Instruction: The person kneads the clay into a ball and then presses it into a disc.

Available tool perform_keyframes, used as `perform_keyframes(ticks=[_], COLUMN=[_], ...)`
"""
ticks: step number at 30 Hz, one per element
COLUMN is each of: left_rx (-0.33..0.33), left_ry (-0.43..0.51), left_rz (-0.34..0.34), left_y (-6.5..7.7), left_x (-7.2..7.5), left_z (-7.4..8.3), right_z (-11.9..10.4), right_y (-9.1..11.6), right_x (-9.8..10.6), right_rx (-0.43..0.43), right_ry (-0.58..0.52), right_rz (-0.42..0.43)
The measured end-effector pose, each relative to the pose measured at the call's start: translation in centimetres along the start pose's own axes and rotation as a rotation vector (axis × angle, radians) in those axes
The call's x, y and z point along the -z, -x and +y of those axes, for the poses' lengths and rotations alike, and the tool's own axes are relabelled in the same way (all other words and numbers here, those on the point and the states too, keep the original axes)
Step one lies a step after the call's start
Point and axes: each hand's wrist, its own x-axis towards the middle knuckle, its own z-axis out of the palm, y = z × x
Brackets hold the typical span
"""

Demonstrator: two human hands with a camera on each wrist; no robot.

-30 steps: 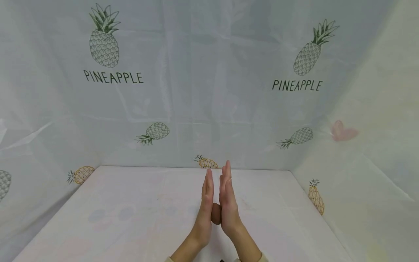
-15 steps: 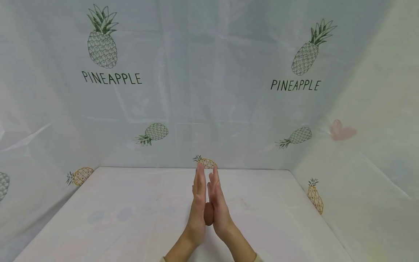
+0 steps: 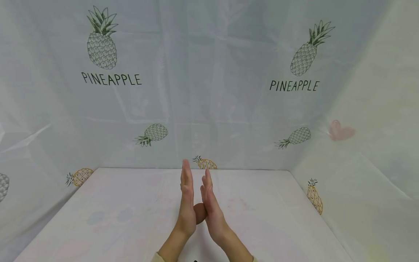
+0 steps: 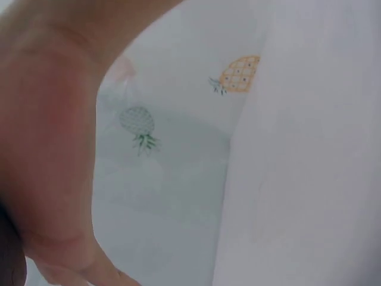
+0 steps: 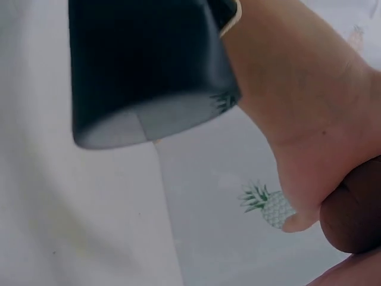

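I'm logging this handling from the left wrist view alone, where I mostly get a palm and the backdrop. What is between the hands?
Observer: The head view shows a brown lump between the left hand and the right hand.

Operator: Understood. Are the fingers wrapped around it?

Observer: No. In the head view, the fingers of both hands are straight and point away from the person, with a gap between the two sets of fingertips.

Operator: Is its surface perfectly smooth?

Observer: Not entirely: the right wrist view shows a short dark line on it.
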Motion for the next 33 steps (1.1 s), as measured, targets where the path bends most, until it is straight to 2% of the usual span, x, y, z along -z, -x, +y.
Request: perform_keyframes(ticks=[7,15,20,28,33], left_rx=[0.010,0.085,0.096,0.083,0.022], left_ry=[-0.059,-0.064,-0.071,-0.028,-0.048], left_rz=[0.053,-0.001,-0.048,-0.108,-0.140], left_y=[-0.6,-0.2,0.3,1.0,1.6], left_x=[0.6,-0.2,-0.9,-1.9,-2.4], left_z=[-1.2,-2.6,-3.2,-2.7,-1.9], right_z=[0.1,-0.3,-0.7,-1.3,-1.2], right_y=[-0.1,-0.1,-0.2,-0.3,-0.4], right_x=[0.0,0.5,1.1,1.8,2.5], right_rx=[0.029,0.091,0.128,0.111,0.095], right_ry=[0.056,0.116,0.139,0.127,0.117], right_rz=[-0.004,0.037,0.050,0.078,0.106])
